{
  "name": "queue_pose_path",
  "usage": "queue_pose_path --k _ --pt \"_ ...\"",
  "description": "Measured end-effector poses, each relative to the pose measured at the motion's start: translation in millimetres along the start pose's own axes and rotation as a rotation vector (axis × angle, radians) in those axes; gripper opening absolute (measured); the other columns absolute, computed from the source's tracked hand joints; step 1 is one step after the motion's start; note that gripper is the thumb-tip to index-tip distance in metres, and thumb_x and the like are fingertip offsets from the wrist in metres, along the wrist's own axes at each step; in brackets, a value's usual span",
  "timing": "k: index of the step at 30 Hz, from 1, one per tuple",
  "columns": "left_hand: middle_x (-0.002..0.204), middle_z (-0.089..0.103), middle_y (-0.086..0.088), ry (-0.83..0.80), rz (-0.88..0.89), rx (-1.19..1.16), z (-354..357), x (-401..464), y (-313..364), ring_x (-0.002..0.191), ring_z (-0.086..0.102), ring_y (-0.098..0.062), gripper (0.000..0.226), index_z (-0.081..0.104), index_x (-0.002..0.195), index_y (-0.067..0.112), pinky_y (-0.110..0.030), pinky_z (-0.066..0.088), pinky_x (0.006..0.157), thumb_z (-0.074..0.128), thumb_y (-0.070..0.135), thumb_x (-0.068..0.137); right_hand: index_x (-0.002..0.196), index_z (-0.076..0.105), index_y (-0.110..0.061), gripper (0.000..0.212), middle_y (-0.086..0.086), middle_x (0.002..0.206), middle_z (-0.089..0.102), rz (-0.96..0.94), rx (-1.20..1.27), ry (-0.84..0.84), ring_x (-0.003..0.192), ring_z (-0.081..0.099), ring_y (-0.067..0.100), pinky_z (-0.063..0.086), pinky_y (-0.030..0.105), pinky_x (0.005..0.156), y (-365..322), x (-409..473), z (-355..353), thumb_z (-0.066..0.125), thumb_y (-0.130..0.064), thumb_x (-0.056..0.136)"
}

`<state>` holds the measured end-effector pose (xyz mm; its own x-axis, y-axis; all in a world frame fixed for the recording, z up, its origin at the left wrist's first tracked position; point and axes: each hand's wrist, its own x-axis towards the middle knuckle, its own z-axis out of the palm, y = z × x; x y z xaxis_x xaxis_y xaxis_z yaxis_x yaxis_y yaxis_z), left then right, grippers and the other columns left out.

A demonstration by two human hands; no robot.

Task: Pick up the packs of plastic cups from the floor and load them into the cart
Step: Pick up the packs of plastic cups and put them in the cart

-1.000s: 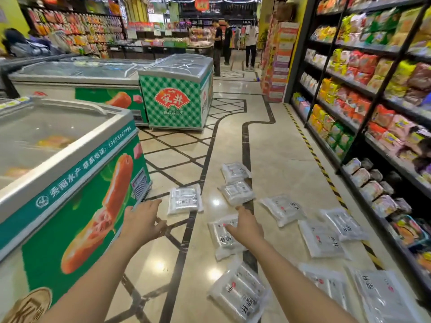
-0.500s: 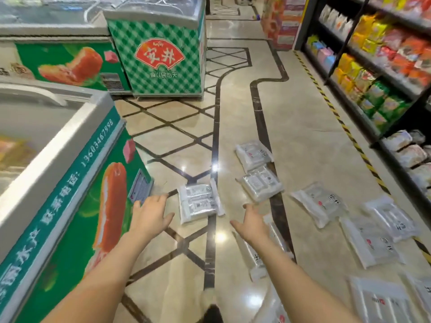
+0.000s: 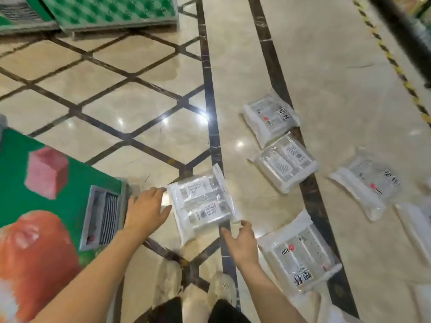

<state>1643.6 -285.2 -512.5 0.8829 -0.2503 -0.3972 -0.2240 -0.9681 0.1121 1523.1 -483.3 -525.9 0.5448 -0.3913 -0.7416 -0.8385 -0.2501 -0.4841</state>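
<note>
Several clear packs of plastic cups lie flat on the tiled floor. The nearest pack (image 3: pixel 201 202) lies between my hands. My left hand (image 3: pixel 145 212) is open, its fingertips touching the pack's left edge. My right hand (image 3: pixel 240 243) is open just below the pack's lower right corner, close to it. Another pack (image 3: pixel 300 251) lies right beside my right wrist. Farther off lie a pack (image 3: pixel 270 117), one (image 3: pixel 285 160) just below it, and one (image 3: pixel 366 185) to the right. No cart is in view.
A green chest freezer (image 3: pixel 46 206) with a vent grille stands hard against my left arm. A green checkered freezer base (image 3: pixel 109 12) is at the far top left. A dark shelf post (image 3: pixel 405 36) runs along the top right. My shoes (image 3: pixel 193 290) are at the bottom.
I have bent down and the view has tilted toward the floor. Both hands have dropped to the nearest pack, the left one reaching its edge.
</note>
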Motion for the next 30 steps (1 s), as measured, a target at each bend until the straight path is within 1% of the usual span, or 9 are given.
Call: queue_pose_path --k 11,15,19,22,23,26,27,29,30 --pt "0.140 0.042 -0.007 -0.108 0.093 0.011 255 278 -58 0.124 0.047 -0.026 0.059 0.036 0.137 0.014 -0.039 0.039 0.100 0.048 0.047 0.090 0.136 0.037 0.003 0.068 0.017 0.139 0.044 0.371 0.381 0.066 0.129 0.043 0.028 0.036 0.031 0.107 87 269 195 0.053 -0.044 0.090" --pt "0.142 0.038 -0.006 -0.188 0.140 -0.118 306 330 -71 0.124 0.047 -0.026 0.062 0.035 0.138 0.021 -0.040 0.040 0.101 0.052 0.052 0.086 0.145 0.016 0.001 0.072 0.025 0.141 0.038 0.448 0.555 0.174 0.131 0.039 0.031 0.031 0.029 0.106 100 318 233 0.055 -0.030 0.093" --pt "0.145 0.041 -0.004 -0.447 0.207 -0.266 321 345 -77 0.127 0.046 -0.025 0.109 0.029 0.142 0.023 -0.034 0.037 0.102 0.040 0.090 0.057 0.144 0.022 -0.002 0.077 0.017 0.098 0.057 0.407 0.702 0.334 0.103 0.058 0.037 0.046 0.044 0.098 110 328 256 0.068 -0.010 0.082" --pt "0.138 0.050 -0.002 -0.447 0.193 -0.303 310 336 -76 0.119 0.053 -0.022 0.125 0.034 0.139 0.023 -0.033 0.042 0.095 0.036 0.098 0.039 0.135 0.043 -0.033 0.079 0.006 0.082 0.061 0.259 0.897 0.415 0.077 0.066 0.023 0.057 0.026 0.071 114 329 259 0.072 0.005 0.072" --pt "0.137 0.051 -0.002 -0.420 0.182 -0.317 301 330 -71 0.118 0.053 -0.021 0.114 0.036 0.138 0.023 -0.032 0.042 0.093 0.045 0.092 0.048 0.118 0.053 -0.051 0.077 0.008 0.085 0.064 0.202 0.925 0.417 0.077 0.068 0.017 0.056 0.023 0.066 118 328 257 0.081 -0.004 0.064" --pt "0.137 0.050 0.001 -0.331 0.173 -0.418 256 309 -47 0.119 0.050 -0.018 0.081 0.038 0.135 0.025 -0.030 0.039 0.092 0.061 0.067 0.071 0.092 0.061 -0.043 0.071 -0.004 0.071 0.068 0.158 0.959 0.431 0.067 0.069 0.001 0.052 0.011 0.062 110 318 223 0.080 -0.071 0.029" --pt "0.136 0.051 0.003 -0.307 0.188 -0.440 235 301 -35 0.117 0.050 -0.016 0.081 0.039 0.134 0.024 -0.029 0.038 0.092 0.060 0.068 0.070 0.103 0.064 -0.040 0.073 -0.007 0.067 0.067 0.143 0.977 0.566 0.064 0.067 0.002 0.051 0.007 0.060 90 302 197 0.081 -0.067 0.038" --pt "0.130 0.052 0.005 -0.248 0.220 -0.478 185 284 -2 0.111 0.050 -0.013 0.082 0.039 0.133 0.021 -0.028 0.038 0.089 0.059 0.068 0.069 0.130 0.049 0.006 0.066 0.028 0.098 0.062 0.026 1.095 0.765 0.098 0.058 0.035 0.046 0.025 0.098 40 247 132 0.077 -0.001 0.071" --pt "0.125 0.053 0.005 -0.218 0.240 -0.501 157 273 16 0.107 0.050 -0.012 0.078 0.039 0.132 0.020 -0.027 0.039 0.085 0.061 0.064 0.072 0.130 0.034 0.024 0.063 0.047 0.119 0.041 -0.027 1.135 0.863 0.117 0.037 0.045 0.020 0.036 0.115 27 227 103 0.056 0.029 0.071"
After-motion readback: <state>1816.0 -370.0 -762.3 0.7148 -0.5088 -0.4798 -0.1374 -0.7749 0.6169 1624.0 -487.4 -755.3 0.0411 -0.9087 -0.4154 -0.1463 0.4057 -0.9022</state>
